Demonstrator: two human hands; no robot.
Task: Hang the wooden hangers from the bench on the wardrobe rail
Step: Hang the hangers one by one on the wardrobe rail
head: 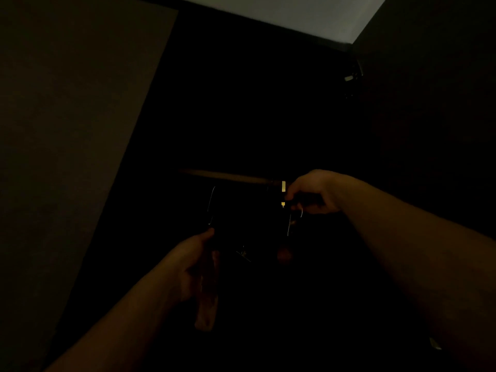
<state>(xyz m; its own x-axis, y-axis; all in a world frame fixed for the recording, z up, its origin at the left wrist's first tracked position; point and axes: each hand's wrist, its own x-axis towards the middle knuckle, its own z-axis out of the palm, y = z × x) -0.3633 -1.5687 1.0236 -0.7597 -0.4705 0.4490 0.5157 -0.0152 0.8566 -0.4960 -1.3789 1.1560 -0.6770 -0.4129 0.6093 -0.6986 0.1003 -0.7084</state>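
The view is very dark. The wardrobe rail (228, 176) runs as a dim brown bar across the middle of the dark wardrobe opening. My left hand (192, 261) is closed around a wooden hanger (208, 302) whose pale wood hangs below my fist; its thin metal hook (212, 204) rises toward the rail. My right hand (314, 193) is raised at the rail's right end, its fingers pinched on a second hanger (291, 224) with a metal hook, next to a small bright fitting (283, 187). The bench is out of sight.
A wardrobe door or side panel (75, 130) fills the left of the view. A pale ceiling patch (281, 14) shows at the top, a dark wall at the right. The wardrobe interior is too dark to make out.
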